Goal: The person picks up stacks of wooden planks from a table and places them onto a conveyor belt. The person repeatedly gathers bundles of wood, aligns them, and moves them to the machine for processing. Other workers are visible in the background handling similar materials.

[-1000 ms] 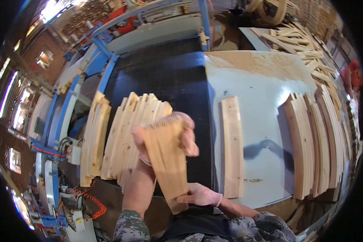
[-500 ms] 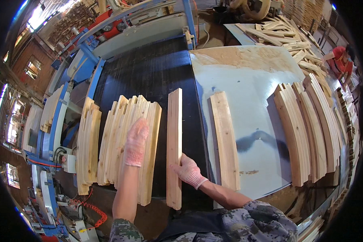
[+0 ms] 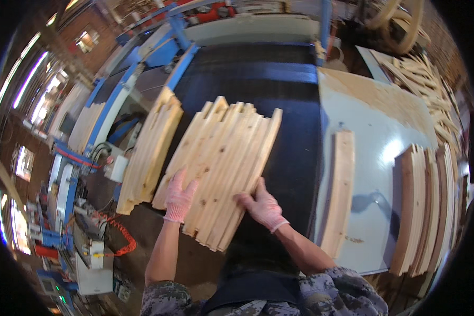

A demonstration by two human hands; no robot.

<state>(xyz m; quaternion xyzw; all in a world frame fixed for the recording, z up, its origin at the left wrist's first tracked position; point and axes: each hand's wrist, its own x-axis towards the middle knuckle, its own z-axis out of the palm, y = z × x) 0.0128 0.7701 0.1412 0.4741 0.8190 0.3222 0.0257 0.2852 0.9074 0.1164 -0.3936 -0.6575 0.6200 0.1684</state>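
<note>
Row of pale, knotted wooden boards (image 3: 221,168) lies side by side on a black work surface (image 3: 295,152), left of centre; long axis runs from near left to far right, far ends stepped unevenly, near ends also staggered. Left hand (image 3: 179,197), in a pink-and-white glove, is open, fingers spread, pointing away from the body, laid over the row's left near part. Right hand (image 3: 263,206), similarly gloved, is partly open against the rightmost board's outer edge, thumb pointing away, fingers toward the row; grip not closed around it. Left of the row, a separate bundle of boards (image 3: 151,152) leans the same way. On the pale panel (image 3: 371,158) at right, a single board (image 3: 339,195) points nearly straight away. Lower left, a display (image 3: 51,286) shows green marks, too small to read.
</note>
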